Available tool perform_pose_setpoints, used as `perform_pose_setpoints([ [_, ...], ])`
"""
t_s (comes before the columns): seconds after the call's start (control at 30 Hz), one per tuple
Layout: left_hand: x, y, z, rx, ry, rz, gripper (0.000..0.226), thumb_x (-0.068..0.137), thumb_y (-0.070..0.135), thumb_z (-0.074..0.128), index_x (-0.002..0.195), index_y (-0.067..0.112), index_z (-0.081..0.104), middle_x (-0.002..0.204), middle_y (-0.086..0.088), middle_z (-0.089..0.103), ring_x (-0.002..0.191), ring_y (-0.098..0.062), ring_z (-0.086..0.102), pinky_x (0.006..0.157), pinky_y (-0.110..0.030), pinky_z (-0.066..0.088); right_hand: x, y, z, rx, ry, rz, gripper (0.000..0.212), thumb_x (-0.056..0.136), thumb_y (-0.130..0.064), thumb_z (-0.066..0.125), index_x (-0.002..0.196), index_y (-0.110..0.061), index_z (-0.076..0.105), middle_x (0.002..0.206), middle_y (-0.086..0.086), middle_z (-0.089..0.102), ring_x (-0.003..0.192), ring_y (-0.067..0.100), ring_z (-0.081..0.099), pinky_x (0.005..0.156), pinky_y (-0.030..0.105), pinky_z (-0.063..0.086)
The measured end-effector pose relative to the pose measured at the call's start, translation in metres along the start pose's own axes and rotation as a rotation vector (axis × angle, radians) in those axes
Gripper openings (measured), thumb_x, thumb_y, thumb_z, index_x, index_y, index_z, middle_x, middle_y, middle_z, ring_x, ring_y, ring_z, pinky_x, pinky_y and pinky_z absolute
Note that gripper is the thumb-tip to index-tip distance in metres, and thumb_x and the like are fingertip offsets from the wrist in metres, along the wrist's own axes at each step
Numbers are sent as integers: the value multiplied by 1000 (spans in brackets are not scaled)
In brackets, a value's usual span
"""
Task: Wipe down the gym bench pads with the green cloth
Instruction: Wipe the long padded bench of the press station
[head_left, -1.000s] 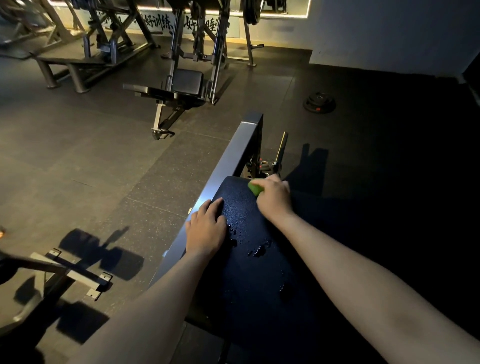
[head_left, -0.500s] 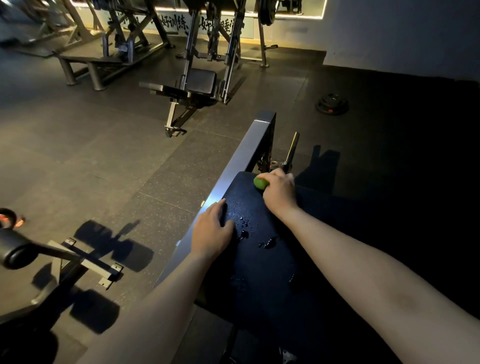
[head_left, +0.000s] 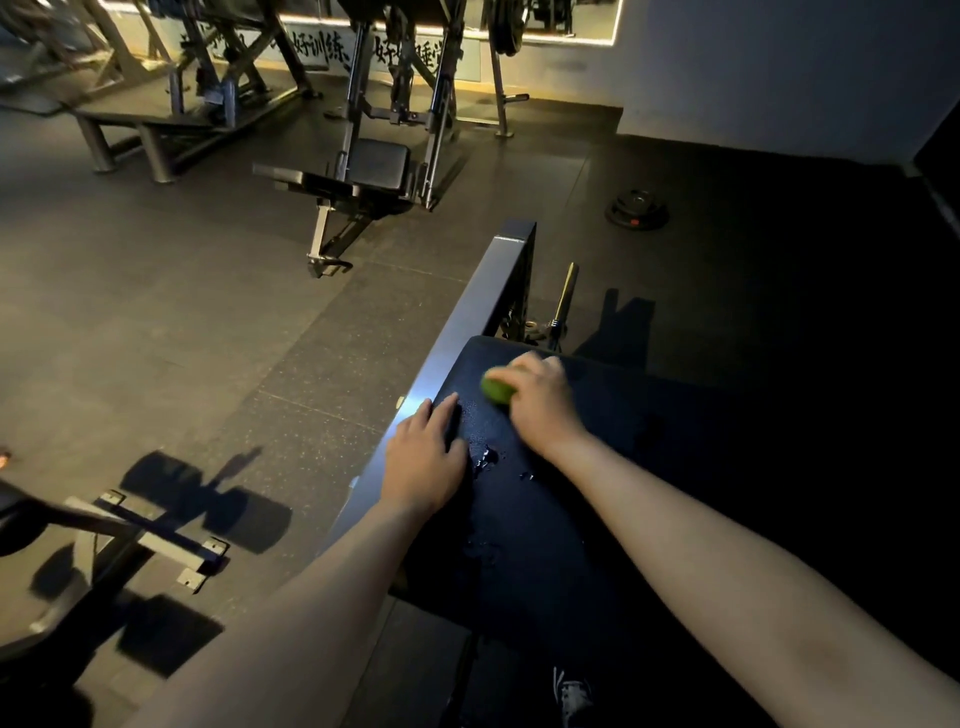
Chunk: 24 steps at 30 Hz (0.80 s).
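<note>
Bunching up under the right hand (head_left: 540, 402), the green cloth (head_left: 497, 391) sits near the far end of the black bench pad (head_left: 545, 525), toward its left side. Only a rounded green lump peeks out on the thumb side! The fingers curl down over the cloth and hold it against the vinyl, though the hand is smeared with blur and each finger is hard to pick out. Just nearer the camera, water droplets (head_left: 487, 457) glisten on the pad between the two hands. The left hand (head_left: 423, 460) lies flat on the pad's left edge, fingers straight and close together, holding nothing, its outer side over the grey steel frame rail (head_left: 467, 322) that runs alongside. Past the pad's far end, a slim metal handle (head_left: 565, 293) pokes up at an angle. Out on the dark rubber floor (head_left: 182, 312), a weight plate (head_left: 638, 209) lies flat, well apart to the right, and another machine's black seat (head_left: 376, 163) stands farther back. A shoe (head_left: 571, 693) shows below the pad.
</note>
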<state>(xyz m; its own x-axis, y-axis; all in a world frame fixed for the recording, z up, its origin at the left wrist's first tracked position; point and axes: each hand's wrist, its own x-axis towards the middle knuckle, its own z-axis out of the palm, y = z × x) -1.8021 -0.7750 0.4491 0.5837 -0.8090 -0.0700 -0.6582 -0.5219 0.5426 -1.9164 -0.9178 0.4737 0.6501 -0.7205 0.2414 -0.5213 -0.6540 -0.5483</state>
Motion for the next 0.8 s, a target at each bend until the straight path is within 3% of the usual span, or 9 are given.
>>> perform_pose_setpoints([
  [0.1, 0, 2, -2, 12, -4, -4, 74, 81, 41, 36, 153, 28, 39, 157, -10, 39, 141, -34, 37, 116, -44, 29, 18, 37, -20, -70, 75, 225, 57, 80, 9, 41, 119, -20, 71, 117, 10, 60, 104, 35, 44, 92, 35, 38],
  [0.17, 0, 2, -2, 16, -3, -3, 75, 81, 41, 36, 154, 26, 37, 157, -10, 38, 140, -35, 37, 116, -44, 28, 19, 38, -22, -73, 69, 282, 57, 80, 9, 43, 122, -21, 69, 119, 9, 59, 107, 34, 44, 91, 33, 34],
  [0.3, 2, 1, -3, -9, -8, -5, 79, 79, 41, 38, 156, 22, 34, 155, -10, 41, 138, -36, 39, 115, -45, 30, -1, -8, -2, -58, 68, 191, 37, 78, 1, 57, 102, -20, 77, 99, 10, 64, 91, 36, 53, 83, 36, 39],
  [0.43, 1, 2, -3, 11, -14, 20, 77, 80, 39, 35, 156, 23, 34, 147, -10, 46, 131, -37, 43, 108, -46, 35, -35, -37, 11, -36, 39, 33, 25, 78, -10, 65, 89, -27, 78, 85, 1, 63, 78, 27, 56, 74, 33, 45],
  [0.53, 0, 1, -3, 16, -16, 32, 76, 81, 38, 33, 155, 27, 34, 149, -11, 44, 133, -38, 41, 109, -48, 34, -36, -46, 11, 0, -61, -28, 26, 83, -14, 59, 94, -29, 76, 90, -2, 61, 88, 22, 53, 74, 33, 44],
  [0.6, 0, 2, -4, 29, -6, 37, 75, 80, 38, 33, 155, 29, 35, 149, -11, 44, 132, -39, 41, 109, -47, 34, -21, -38, 7, -19, 7, 9, 32, 82, -5, 56, 96, -25, 76, 96, 1, 62, 94, 26, 51, 75, 34, 44],
  [0.7, -3, 5, -5, 33, -19, 34, 75, 81, 39, 32, 155, 29, 34, 155, -11, 38, 136, -38, 37, 112, -46, 31, 5, -2, -6, -43, 154, 187, 51, 77, 11, 48, 112, -16, 73, 112, 10, 61, 104, 35, 48, 89, 37, 42],
  [0.8, -2, 6, -7, 26, -14, 31, 70, 88, 36, 39, 157, 25, 32, 157, -11, 36, 138, -37, 36, 112, -45, 29, 11, 22, -15, -159, 61, 331, 45, 90, -10, 50, 132, -24, 58, 128, 5, 55, 120, 31, 41, 101, 40, 37],
])
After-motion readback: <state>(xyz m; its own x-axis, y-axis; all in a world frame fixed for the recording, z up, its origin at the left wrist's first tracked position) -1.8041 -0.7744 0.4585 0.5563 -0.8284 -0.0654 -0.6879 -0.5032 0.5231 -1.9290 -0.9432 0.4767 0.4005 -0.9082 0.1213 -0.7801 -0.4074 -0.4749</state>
